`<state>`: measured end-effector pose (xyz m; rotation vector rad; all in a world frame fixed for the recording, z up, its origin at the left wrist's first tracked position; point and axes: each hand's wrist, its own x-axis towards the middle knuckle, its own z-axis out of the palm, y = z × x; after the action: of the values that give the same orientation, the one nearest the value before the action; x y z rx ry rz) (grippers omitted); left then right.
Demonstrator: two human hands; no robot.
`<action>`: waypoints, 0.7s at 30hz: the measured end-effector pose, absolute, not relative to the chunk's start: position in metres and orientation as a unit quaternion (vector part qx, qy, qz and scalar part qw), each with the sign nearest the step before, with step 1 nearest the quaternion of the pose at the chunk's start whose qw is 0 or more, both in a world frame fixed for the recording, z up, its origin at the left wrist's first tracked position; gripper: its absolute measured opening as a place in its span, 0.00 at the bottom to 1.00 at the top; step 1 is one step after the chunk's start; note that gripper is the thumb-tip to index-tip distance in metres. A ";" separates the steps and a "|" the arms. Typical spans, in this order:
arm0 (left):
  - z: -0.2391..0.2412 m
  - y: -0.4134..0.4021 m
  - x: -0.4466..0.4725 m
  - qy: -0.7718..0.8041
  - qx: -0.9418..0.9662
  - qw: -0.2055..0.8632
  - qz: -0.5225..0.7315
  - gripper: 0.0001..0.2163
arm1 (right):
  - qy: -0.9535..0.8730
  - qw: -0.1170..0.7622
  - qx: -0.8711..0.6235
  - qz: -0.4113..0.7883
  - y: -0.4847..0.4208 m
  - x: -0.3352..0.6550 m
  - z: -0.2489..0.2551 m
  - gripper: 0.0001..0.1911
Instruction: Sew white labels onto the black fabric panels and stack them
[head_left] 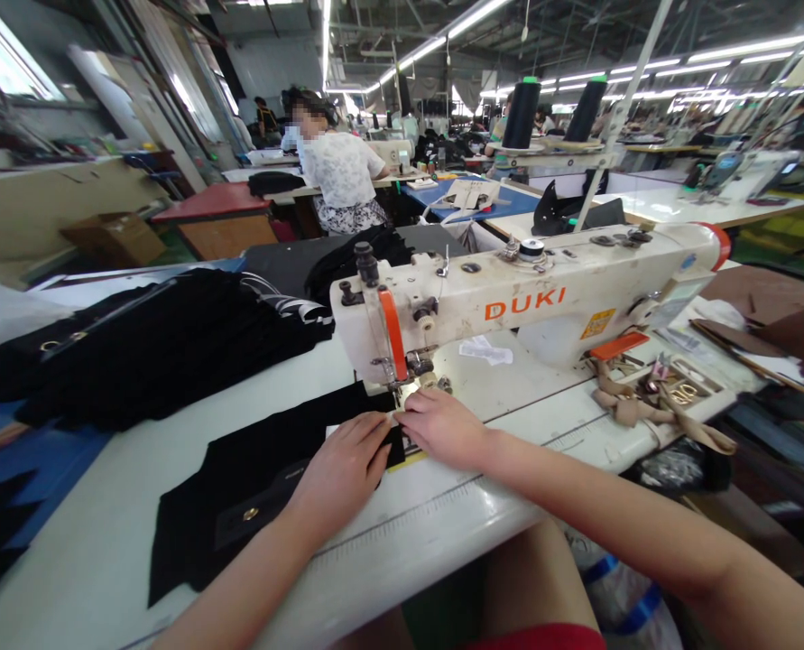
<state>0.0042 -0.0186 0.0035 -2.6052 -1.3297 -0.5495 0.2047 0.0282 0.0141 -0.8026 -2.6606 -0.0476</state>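
A black fabric piece (239,478) with a gold-coloured metal fitting (250,515) lies on the sewing table, its right end under the needle area of a white sewing machine (456,293). My left hand (340,469) rests flat on that end, fingers stretched towards the needle and thumb apart. A small white patch (332,431) shows beside its knuckles. Close to the needle, my right hand (446,429) has its fingers bent and pressed together, their tips meeting my left fingertips. Whatever lies between the right fingertips is hidden.
Black fabric pieces (171,343) are heaped at the left. Beige straps (624,406) and a small parts tray (686,388) sit right of the machine. Behind it stand black thread cones (522,113). Another person (344,167) works at a table farther back.
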 end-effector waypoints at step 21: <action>0.001 -0.006 0.012 -0.495 -0.862 -0.024 -0.111 0.21 | -0.939 0.157 -0.304 -0.013 0.038 0.210 0.014 0.09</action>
<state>0.0125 -0.0065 0.0009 -2.7486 -1.5777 -0.3538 0.2097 0.0379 0.0137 -0.8712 -2.6880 -0.0385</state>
